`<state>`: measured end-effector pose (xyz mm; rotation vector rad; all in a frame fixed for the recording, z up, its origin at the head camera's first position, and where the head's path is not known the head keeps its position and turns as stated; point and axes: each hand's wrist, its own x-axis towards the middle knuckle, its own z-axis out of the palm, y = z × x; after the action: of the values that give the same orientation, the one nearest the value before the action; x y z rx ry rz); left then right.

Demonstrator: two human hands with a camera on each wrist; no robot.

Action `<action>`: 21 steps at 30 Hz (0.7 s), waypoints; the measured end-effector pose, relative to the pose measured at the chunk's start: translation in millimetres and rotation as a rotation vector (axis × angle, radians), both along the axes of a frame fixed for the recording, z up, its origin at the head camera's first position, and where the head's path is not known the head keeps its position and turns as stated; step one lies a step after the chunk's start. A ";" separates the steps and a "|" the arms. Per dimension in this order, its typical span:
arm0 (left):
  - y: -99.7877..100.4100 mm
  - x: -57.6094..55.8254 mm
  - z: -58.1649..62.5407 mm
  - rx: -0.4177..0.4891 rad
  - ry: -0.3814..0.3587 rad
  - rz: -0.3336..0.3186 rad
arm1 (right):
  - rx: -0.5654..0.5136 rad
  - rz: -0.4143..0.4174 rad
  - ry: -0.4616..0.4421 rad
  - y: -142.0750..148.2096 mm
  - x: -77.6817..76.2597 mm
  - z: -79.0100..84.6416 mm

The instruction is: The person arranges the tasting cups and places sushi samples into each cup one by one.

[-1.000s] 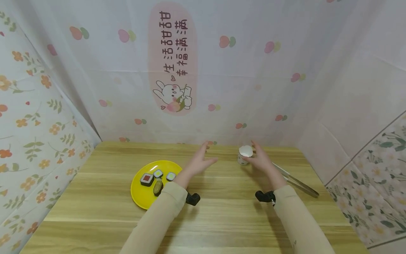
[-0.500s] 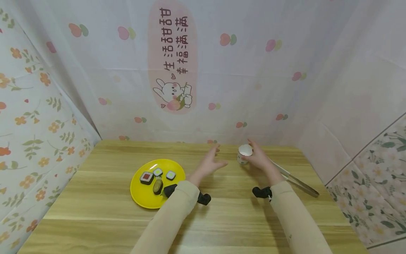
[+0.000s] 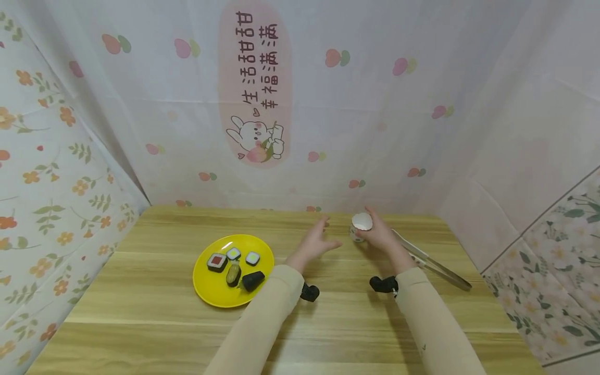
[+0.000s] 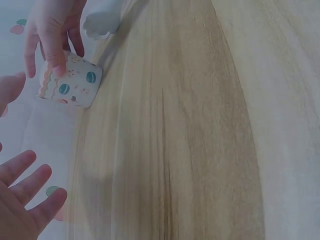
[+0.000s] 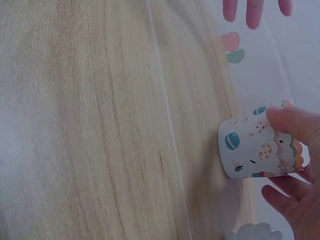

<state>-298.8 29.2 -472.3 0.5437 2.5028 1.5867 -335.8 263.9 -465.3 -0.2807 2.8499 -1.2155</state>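
Observation:
A white paper baking cup (image 3: 354, 230) with a scalloped rim and small printed pictures stands near the back edge of the table, its mouth facing up. My right hand (image 3: 380, 235) grips its side; in the right wrist view the thumb lies on one side of the cup (image 5: 252, 145) and the fingers curl round the other. To the left of the cup, my left hand (image 3: 313, 244) holds nothing. Its fingers (image 4: 42, 207) are spread and apart from the cup, and the palm faces it.
A yellow plate (image 3: 206, 289) on the left bears several sushi pieces, one a dark cone (image 3: 253, 281). Metal tongs (image 3: 442, 268) lie right of my right hand, with white scalloped tips (image 4: 102, 25). A printed cloth (image 3: 375, 120) hangs behind the table (image 3: 337, 333).
My left hand has moved right, away from the plate, uncovering the dark cone piece. My right hand has moved slightly left and closed round the paper cup.

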 end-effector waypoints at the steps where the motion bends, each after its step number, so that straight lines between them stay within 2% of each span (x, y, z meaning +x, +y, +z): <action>1: 1.0 0.2 0.4 -0.009 0.002 -0.002 | -0.003 -0.001 0.004 0.2 0.1 -0.2; 8: 4.6 -0.8 -0.7 -0.044 0.032 0.008 | -0.003 -0.002 0.021 0.5 0.8 -1.5; 21: 8.4 0.3 -5.7 -0.042 0.015 0.012 | 0.009 0.005 0.032 -1.6 7.4 4.4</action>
<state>-298.5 37.7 -478.0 0.5375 2.5492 1.5357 -328.4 262.4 -460.9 -0.3095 2.8785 -1.2085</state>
